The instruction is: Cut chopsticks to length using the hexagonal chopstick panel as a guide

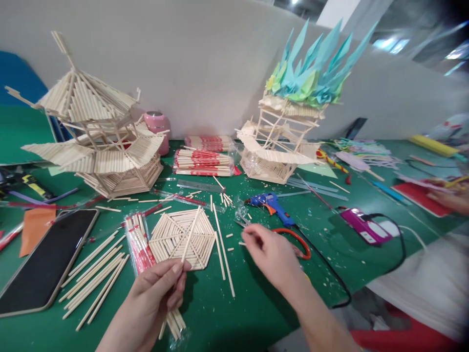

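My left hand is closed, with a thin wooden stick pinched between thumb and forefinger. The stick slants up over a hexagonal panel of wooden sticks lying on the green table. My right hand has its fingers curled together low over the table; what they hold, if anything, is hidden. Beneath and beside it lies a cutting tool with red-orange handles, partly covered by the hand. Two long loose sticks and short cut pieces lie between my hands.
A blue glue gun lies beyond my right hand, its black cable running right. Stick pagodas stand behind. Stick packs, a phone, loose sticks and a purple device surround the work. Another person's hand shows at right.
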### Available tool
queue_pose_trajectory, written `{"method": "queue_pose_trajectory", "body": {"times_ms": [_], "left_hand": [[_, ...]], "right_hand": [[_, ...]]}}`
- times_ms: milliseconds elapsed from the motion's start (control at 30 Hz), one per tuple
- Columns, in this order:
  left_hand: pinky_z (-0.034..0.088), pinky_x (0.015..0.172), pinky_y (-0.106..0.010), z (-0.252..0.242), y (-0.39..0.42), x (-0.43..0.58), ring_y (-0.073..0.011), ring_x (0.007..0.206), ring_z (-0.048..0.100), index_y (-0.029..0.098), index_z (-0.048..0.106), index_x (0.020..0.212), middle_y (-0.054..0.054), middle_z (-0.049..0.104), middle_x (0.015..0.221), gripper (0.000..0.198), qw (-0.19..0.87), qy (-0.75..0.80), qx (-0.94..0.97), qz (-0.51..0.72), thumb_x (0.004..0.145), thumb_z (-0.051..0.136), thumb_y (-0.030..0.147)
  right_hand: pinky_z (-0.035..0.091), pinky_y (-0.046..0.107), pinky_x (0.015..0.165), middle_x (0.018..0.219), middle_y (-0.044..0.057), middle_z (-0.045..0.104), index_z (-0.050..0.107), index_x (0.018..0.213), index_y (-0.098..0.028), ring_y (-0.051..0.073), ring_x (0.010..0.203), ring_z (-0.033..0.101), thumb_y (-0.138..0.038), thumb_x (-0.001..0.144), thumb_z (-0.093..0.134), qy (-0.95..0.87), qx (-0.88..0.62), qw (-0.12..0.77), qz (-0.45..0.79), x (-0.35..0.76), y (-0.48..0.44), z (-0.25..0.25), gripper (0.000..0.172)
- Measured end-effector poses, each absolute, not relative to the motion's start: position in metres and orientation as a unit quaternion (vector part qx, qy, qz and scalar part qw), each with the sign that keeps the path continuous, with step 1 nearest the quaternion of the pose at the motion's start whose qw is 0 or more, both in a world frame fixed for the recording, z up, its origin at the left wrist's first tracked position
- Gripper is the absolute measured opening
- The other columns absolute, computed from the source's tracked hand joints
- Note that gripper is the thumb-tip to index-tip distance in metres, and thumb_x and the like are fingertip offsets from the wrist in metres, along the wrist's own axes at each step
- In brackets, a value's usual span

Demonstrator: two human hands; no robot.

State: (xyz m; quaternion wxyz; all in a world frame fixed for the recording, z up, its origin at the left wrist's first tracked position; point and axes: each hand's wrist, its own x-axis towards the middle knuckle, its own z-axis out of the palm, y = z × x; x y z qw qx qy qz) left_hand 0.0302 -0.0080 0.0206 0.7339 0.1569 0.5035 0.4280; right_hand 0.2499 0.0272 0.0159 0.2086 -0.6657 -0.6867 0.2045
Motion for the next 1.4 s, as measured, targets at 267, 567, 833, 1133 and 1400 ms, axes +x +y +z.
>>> {"method": "queue_pose_trajectory", "body": {"times_ms": [267,567,833,1133,1400], "left_hand": [[0.019,0.042,-0.019,0.017,-0.005,0.036,-0.0026,0.039,0.033,0.014,0.070,0.068,0.004,0.048,0.047,0.026,0.728,0.486,0.167,0.455,0.055,0.078,0.035],[0.017,0.043,-0.018,0.023,-0.004,0.047,-0.0029,0.042,0.031,0.013,0.070,0.069,0.004,0.047,0.046,0.037,0.713,0.511,0.182,0.444,0.049,0.079,0.043],[0.020,0.043,-0.018,0.025,0.006,0.055,-0.0028,0.042,0.033,0.012,0.069,0.068,0.003,0.050,0.049,0.031,0.717,0.493,0.210,0.446,0.058,0.075,0.041],[0.024,0.045,-0.017,0.034,0.025,0.068,-0.0043,0.046,0.034,0.012,0.067,0.067,0.003,0.049,0.051,0.026,0.716,0.468,0.260,0.448,0.066,0.069,0.038],[0.025,0.047,-0.020,0.033,0.031,0.070,-0.0077,0.051,0.034,0.014,0.060,0.061,0.003,0.046,0.054,0.029,0.662,0.492,0.390,0.410,0.076,0.059,0.039]], "right_hand": [[0.049,0.038,0.069,0.091,0.014,0.060,0.054,0.097,-0.015,0.027,0.083,0.060,-0.032,0.081,0.039,-0.689,-0.714,0.122,0.020,0.347,-0.001,-0.016,0.027],[0.049,0.036,0.066,0.079,0.006,0.062,0.057,0.078,-0.022,0.024,0.075,0.061,-0.034,0.084,0.039,-0.750,-0.654,0.066,0.070,0.354,0.020,-0.011,0.022],[0.052,0.037,0.075,0.100,0.011,0.067,0.055,0.102,-0.020,0.027,0.087,0.065,-0.048,0.080,0.044,-0.614,-0.721,0.249,0.205,0.345,-0.015,0.008,0.037],[0.038,0.040,0.097,0.128,0.011,0.052,0.051,0.120,-0.023,0.030,0.120,0.045,-0.052,0.057,0.073,-0.419,-0.555,0.355,0.624,0.284,-0.042,0.016,0.073],[0.051,0.029,0.061,0.082,0.006,0.063,0.053,0.099,-0.022,0.020,0.071,0.063,-0.057,0.072,0.050,-0.250,-0.627,0.337,0.656,0.247,-0.025,0.016,0.044]]}}
